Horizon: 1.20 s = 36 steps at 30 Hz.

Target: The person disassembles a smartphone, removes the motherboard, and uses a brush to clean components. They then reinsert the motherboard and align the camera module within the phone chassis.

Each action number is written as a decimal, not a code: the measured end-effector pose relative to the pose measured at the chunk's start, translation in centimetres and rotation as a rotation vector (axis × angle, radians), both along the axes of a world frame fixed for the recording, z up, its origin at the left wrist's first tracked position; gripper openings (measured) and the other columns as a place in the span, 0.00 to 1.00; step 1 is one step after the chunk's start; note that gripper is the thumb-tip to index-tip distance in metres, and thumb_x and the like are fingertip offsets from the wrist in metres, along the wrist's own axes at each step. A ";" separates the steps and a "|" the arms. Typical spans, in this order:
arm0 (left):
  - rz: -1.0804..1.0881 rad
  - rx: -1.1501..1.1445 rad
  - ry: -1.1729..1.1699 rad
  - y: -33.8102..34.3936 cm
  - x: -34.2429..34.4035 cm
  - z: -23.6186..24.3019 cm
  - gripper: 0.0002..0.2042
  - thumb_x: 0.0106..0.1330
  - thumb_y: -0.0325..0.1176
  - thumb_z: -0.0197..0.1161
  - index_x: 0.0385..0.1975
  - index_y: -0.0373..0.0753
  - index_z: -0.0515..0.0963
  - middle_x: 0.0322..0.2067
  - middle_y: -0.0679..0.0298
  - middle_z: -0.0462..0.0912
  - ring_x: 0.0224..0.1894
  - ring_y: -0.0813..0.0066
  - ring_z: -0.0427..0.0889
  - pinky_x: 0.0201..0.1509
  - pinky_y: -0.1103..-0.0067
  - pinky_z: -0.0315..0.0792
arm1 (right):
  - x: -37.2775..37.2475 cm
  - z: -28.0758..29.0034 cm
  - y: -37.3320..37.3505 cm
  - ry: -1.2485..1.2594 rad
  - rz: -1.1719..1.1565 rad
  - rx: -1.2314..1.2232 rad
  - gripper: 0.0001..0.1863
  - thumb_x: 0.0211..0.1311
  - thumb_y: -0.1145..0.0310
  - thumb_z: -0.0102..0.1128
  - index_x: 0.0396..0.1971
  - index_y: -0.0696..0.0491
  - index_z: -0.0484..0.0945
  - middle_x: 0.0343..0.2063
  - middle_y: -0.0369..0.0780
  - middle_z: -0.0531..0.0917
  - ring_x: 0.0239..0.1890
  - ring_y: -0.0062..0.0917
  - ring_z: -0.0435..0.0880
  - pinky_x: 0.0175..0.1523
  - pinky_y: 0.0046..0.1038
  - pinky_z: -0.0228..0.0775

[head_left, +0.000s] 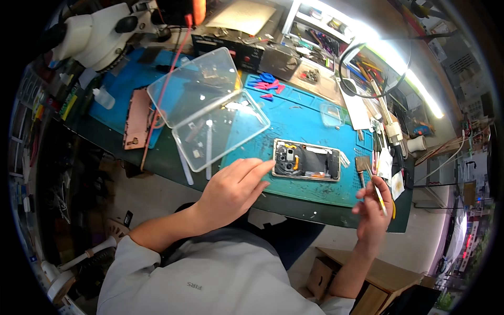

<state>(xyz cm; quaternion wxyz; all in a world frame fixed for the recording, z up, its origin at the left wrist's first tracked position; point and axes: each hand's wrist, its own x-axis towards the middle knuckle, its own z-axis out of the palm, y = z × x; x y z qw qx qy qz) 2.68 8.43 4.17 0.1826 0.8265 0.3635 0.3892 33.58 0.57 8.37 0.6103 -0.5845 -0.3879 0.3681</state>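
Note:
An opened smartphone (306,160) lies on the blue-green work mat (252,170), its inner parts, camera lenses and a yellow flex strip exposed. My left hand (231,191) reaches its left end. The outstretched fingertips are at the phone's frame, with the thumb a little apart; whether they touch it I cannot tell. To the right of the phone, near the mat's front edge, my right hand (374,207) is closed on a slim tool (381,201) with a pale yellow and white end. Fingers partly cover the tool, so its kind is unclear. Just beyond lies a flat brush (361,165).
An open clear plastic case (220,131) holds small parts left of the phone. Farther left lie a pink phone panel (138,119) and a small bottle (103,98). A microscope (89,37) stands back left. Blue and red clips (266,83) and a small clear box (332,115) lie farther back.

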 end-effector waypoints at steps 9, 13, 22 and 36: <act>-0.029 0.047 0.093 0.1 1.5 -1.2 0.22 0.56 0.24 0.76 0.52 0.34 0.84 0.51 0.57 0.83 0.48 0.57 0.83 0.50 0.66 0.79 | -2.1 1.1 7.8 -1.333 0.252 0.354 0.25 0.81 0.54 0.51 0.61 0.59 0.79 0.50 0.50 0.81 0.52 0.44 0.79 0.58 0.46 0.70; -0.021 0.038 0.240 -0.5 1.2 -1.1 0.26 0.55 0.31 0.77 0.57 0.36 0.84 0.55 0.60 0.81 0.51 0.60 0.80 0.54 0.67 0.77 | -2.2 0.0 10.4 -1.248 0.513 0.251 0.23 0.63 0.75 0.67 0.59 0.53 0.82 0.45 0.42 0.81 0.41 0.35 0.84 0.46 0.39 0.78; -0.085 0.055 0.303 -0.2 1.2 -1.6 0.27 0.57 0.37 0.77 0.59 0.40 0.85 0.57 0.58 0.78 0.51 0.62 0.80 0.49 0.70 0.74 | -3.6 -2.7 9.8 -1.006 0.556 0.178 0.21 0.42 0.67 0.86 0.22 0.50 0.74 0.25 0.33 0.76 0.21 0.24 0.77 0.24 0.28 0.69; -0.051 0.075 0.268 0.0 1.3 -1.3 0.25 0.55 0.27 0.75 0.57 0.35 0.85 0.56 0.58 0.80 0.51 0.63 0.81 0.49 0.69 0.73 | -3.3 -1.4 11.0 -1.049 0.560 0.091 0.22 0.54 0.73 0.78 0.50 0.54 0.84 0.43 0.40 0.83 0.33 0.33 0.85 0.37 0.33 0.78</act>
